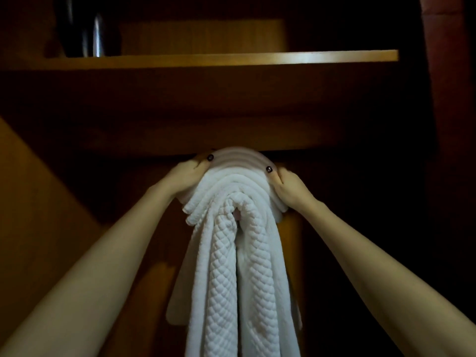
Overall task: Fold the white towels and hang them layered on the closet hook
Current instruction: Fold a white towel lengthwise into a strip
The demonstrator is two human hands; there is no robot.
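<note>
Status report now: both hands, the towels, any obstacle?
Left hand and right hand both grip the layered white quilted towels at top. Towels hang below wooden shelf. Hook hidden. No obstacle seen.

White towels [239,266]: white throughout; the front layer carries a quilted diamond pattern, the upper layers plain ribbed bands. Shelf [219,57]: warm honey-brown wood, lit edge paler yellow. Closet panel [180,106] beneath: darker brown, shadowed. Object on shelf [87,29]: black with a silvery streak. Fingers [210,157]: nails painted near-black.
</note>
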